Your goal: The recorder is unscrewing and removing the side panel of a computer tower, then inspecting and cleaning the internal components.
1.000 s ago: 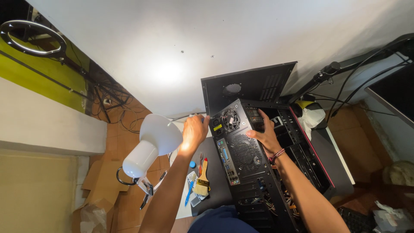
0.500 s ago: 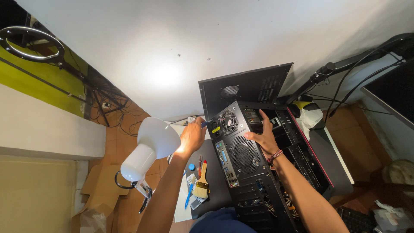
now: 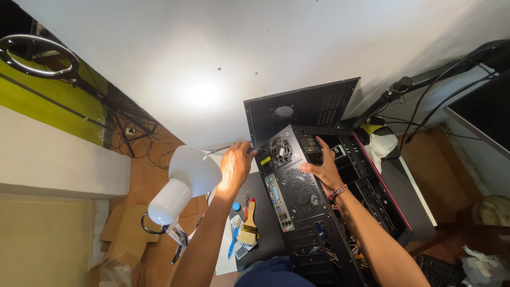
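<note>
**Hands at work on an opened computer case**

Ring light [image 3: 38, 56] on a dark stand occupies the far left, above a green wall strip and a tangle of cables [image 3: 135, 139] on the brown floor. Flattened cardboard [image 3: 123, 236] lies lower down, beside a white desk lamp [image 3: 183, 180] whose shade throws bright light on the person's left hand [image 3: 234, 169]. That hand is clenched around a slim tool, apparently a screwdriver [image 3: 248, 151], with its tip at the upper rear corner of the black computer case [image 3: 297, 199]; the tool's end is too small to make out clearly. Below the forearm, on the dark desk [image 3: 263, 234], lie a small paintbrush [image 3: 249, 228] with a pale handle and red tip, a blue-handled tool [image 3: 232, 242], and some small packets on a white sheet.

The case lies on its side at the centre of the desk, rear panel facing the camera, with its fan grille, port block and perforated vent visible. Its removed side panel [image 3: 303, 109] leans upright against the white wall just behind. The right hand [image 3: 321, 170], a beaded band at the wrist, is spread flat, fingers released, pressing on the top edge of the case near the open interior, where drive bays and wiring show. Further right, a white and yellow bag [image 3: 380, 143] sits past the case, and black cables [image 3: 451, 90] run along the wall toward a dark screen edge.
</note>
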